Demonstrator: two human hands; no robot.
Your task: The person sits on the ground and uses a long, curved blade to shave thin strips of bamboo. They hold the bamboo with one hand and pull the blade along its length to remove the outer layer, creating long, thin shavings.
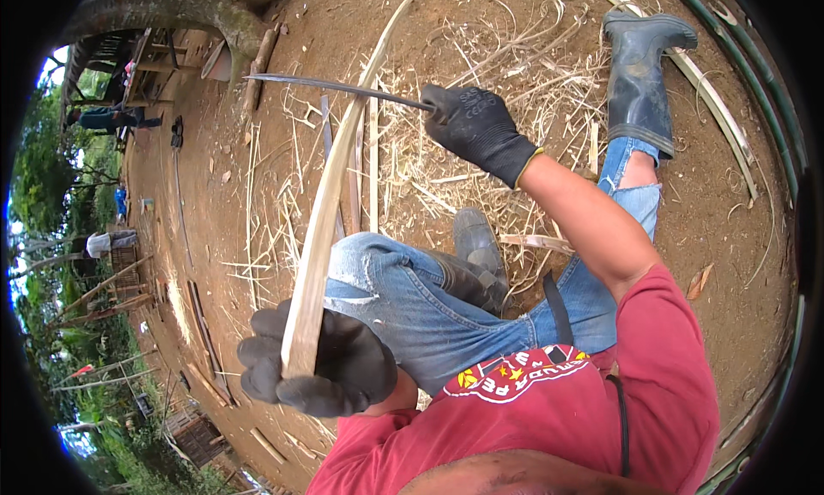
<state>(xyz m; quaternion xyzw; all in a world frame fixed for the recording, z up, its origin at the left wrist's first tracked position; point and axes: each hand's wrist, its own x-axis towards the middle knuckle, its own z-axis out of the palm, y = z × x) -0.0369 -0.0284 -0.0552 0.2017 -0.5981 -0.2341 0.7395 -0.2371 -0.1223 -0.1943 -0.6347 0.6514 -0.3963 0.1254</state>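
Observation:
My left hand [356, 366], in a black glove, grips the near end of a long, pale split-bamboo strip [322, 229]. The strip runs up and away over my bent knee and curves slightly toward its far tip. In my right hand [476, 126], also gloved in black, is the handle of a long knife [326, 86], its thin dark blade pointing left. That blade lies across the strip's upper part; whether its edge bites into the bamboo I cannot tell. My fingers hide most of the knife handle.
Pale shavings [412, 160] litter the dirt around my rubber boots [639, 83]. Green bamboo poles [764, 75] curve along the right side, beside a long split piece [712, 100]. A tree trunk [189, 15] rises at the upper left, and a person [107, 117] is in the distance.

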